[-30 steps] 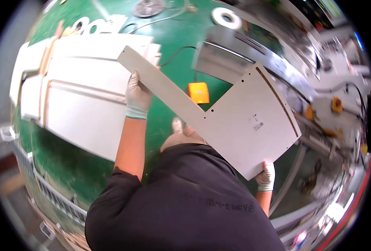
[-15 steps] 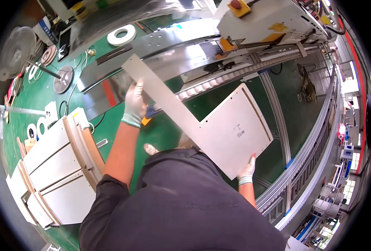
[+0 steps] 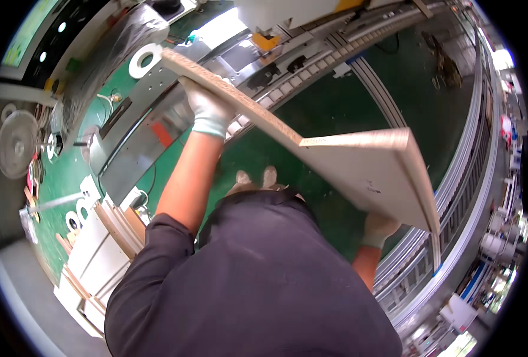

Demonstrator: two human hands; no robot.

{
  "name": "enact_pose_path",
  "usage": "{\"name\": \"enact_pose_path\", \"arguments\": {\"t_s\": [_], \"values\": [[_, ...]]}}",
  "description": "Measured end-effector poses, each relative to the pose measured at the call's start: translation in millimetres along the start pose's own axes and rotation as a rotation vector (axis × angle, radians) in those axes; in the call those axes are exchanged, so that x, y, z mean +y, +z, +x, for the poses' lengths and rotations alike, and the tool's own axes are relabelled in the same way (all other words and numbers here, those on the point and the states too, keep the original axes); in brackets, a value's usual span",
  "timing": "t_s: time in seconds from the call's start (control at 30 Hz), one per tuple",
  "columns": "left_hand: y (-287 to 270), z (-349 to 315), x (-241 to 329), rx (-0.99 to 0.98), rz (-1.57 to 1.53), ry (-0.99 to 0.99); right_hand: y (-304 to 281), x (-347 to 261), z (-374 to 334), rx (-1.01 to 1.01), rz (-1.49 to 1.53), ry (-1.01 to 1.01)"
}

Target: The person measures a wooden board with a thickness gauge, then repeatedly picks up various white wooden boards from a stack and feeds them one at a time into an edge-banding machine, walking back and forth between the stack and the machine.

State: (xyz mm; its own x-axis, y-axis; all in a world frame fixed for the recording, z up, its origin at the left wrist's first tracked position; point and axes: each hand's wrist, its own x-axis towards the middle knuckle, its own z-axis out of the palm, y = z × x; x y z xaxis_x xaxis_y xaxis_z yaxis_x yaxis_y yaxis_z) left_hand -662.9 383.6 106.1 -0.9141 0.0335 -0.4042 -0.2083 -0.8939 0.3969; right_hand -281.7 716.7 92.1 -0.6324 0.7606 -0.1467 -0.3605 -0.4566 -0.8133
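Both my hands hold up an L-shaped white board (image 3: 359, 172) with a raw chipboard edge turned upward. My gloved left hand (image 3: 207, 107) grips its narrow arm from below near the far left end; the fingertips are partly hidden behind the board. At the wide end, my gloved right hand (image 3: 380, 227) supports the lower near side, its fingers mostly out of sight beneath. A small printed label (image 3: 372, 188) shows on the white face. The board is tilted and hangs above the green floor, in front of a metal machine bed (image 3: 127, 143).
A roller conveyor (image 3: 311, 74) runs beyond the board, and a metal rail frame (image 3: 454, 172) curves along the right. Stacked white panels (image 3: 100, 256) stand at lower left. A white tape roll (image 3: 144, 59) lies on the machine's far side. A clear reel (image 3: 18, 144) stands far left.
The board has been raised and tipped, so its chipboard edge now shows. Both hands moved with it, the right one further right. My view has shifted, and both shoes now show.
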Motion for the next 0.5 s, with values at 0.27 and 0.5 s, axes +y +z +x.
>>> {"name": "enact_pose_path", "arguments": {"t_s": [0.27, 0.5], "values": [[13, 68, -26, -0.700, -0.348, -0.311, -57, -53, 31, -0.124, -0.197, 0.737], [-32, 12, -18, -0.240, -0.054, -0.307, -84, 7, 5, 0.077, -0.273, 0.692]]}}
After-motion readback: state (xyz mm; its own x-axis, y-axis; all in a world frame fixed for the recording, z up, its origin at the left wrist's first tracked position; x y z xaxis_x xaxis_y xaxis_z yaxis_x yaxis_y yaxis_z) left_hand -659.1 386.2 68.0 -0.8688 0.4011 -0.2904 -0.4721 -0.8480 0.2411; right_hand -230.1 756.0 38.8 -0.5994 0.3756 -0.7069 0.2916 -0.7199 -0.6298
